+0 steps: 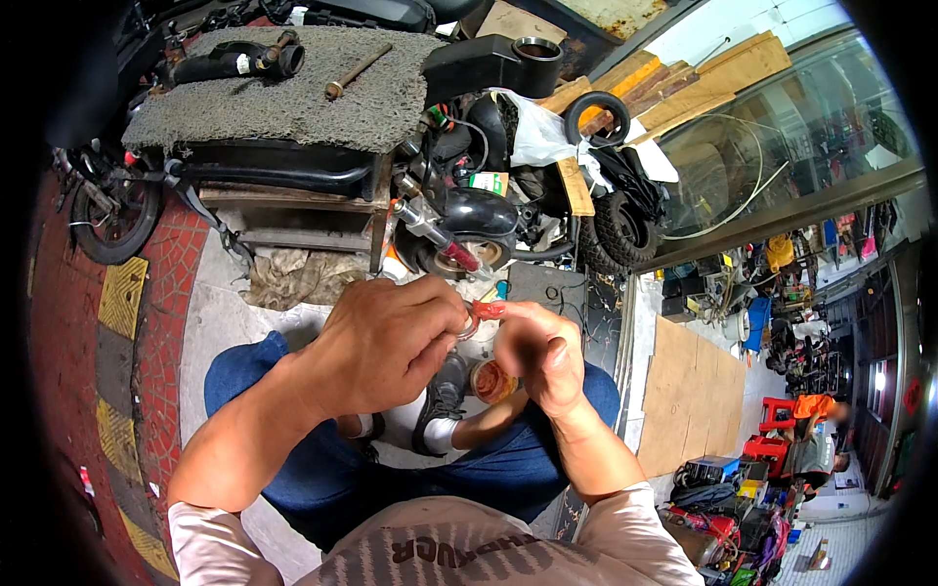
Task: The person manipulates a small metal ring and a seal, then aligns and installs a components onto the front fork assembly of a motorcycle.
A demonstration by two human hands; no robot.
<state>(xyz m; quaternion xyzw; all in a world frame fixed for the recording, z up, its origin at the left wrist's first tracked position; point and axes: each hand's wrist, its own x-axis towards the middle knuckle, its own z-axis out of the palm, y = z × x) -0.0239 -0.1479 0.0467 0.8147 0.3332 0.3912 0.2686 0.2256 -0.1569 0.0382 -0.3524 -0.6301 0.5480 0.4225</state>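
A person in blue jeans, seen from above, works with both bare hands in a cluttered repair area. The left hand (381, 337) pinches a small metal ring (474, 327) between thumb and fingers. The right hand (559, 373) reaches in from the right, its index finger extended and its thumb standing apart; the fingertip carries red grease (490, 310) and meets the ring's upper edge, though whether it presses on it cannot be told. Part of this hand is blurred.

Just below the fingers is an open tub (492, 382) of reddish grease, beside a black shoe (447, 393). Beyond the fingers, a shock absorber (430, 232) with a red section leans among dark motorbike parts. Farther off, to the upper left of the fingers, a grey mat (283, 103) covers a counter, bearing a long bolt (359, 73) and a black tubular part (234, 62). A crumpled rag (301, 278) lies left of the fingers, below the counter.
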